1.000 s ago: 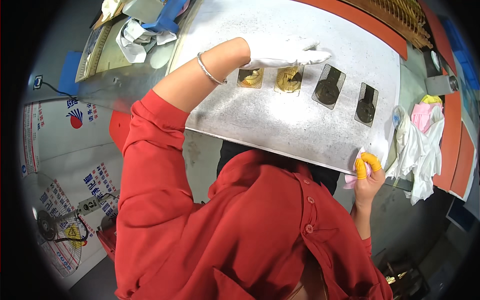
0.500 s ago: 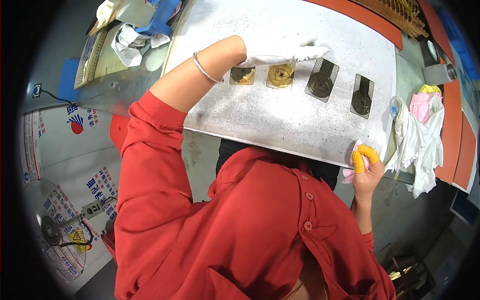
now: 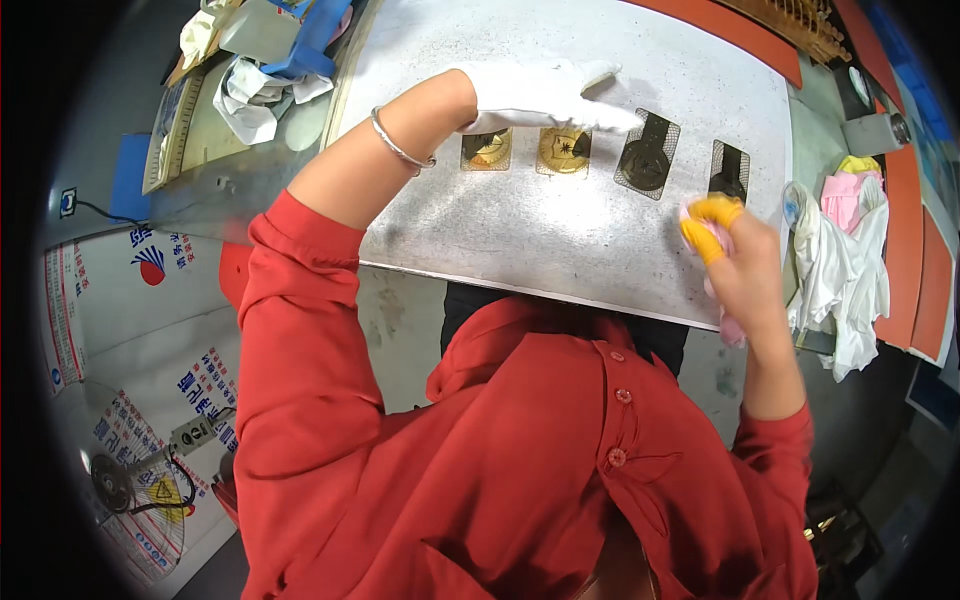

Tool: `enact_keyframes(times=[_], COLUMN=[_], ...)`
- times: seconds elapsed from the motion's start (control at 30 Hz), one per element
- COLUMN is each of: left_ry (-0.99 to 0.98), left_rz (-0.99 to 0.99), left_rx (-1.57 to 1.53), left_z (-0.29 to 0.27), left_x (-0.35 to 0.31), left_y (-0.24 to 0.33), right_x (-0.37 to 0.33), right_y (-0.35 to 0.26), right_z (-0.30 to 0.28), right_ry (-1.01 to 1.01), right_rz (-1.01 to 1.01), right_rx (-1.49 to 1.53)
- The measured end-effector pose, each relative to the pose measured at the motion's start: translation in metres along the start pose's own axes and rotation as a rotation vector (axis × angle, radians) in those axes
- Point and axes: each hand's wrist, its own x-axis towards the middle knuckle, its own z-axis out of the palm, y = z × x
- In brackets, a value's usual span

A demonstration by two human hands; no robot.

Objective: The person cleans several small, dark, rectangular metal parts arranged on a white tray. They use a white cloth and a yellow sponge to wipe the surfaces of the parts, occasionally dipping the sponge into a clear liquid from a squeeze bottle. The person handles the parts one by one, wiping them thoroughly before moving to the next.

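My left hand [image 3: 545,95], in a white glove, stretches over the white work surface [image 3: 520,240] with its thumb and fingers apart. Its fingertips are at the top of a dark flat metal piece [image 3: 645,165] with a round middle and a mesh border. Just below the glove lie a gold round-patterned piece [image 3: 563,150] and another partly covered gold piece [image 3: 488,155]. At the right, my right hand [image 3: 742,265], with yellow finger cots, closes around a pink cloth [image 3: 733,330]. It is beside a second dark metal piece [image 3: 729,170], whose lower end the hand hides.
White gloves [image 3: 840,270] and a pink cloth [image 3: 842,203] hang at the right edge. Behind them stands a grey canister [image 3: 877,135]. Crumpled white cloths [image 3: 250,95] and a blue plastic holder [image 3: 308,45] sit at the far left. A fan [image 3: 115,485] stands at the lower left.
My right hand has moved up from the front edge with the pink cloth, over to the rightmost dark piece. My left hand has shifted slightly left and up, its fingers spread wider.
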Motion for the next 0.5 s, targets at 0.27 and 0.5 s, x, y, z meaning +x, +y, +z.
enact_keyframes(times=[0.27,0.5], left_ry=[0.302,0.431], left_rz=[0.102,0.100], left_rx=[0.700,0.843], left_z=[0.018,0.027], left_x=[-0.027,-0.032], left_y=[-0.029,-0.047], right_x=[0.106,0.111], right_y=[-0.005,-0.005], right_z=[0.057,0.079], right_ry=[-0.122,-0.153], right_rz=[-0.237,-0.235], right_rx=[-0.337,-0.414])
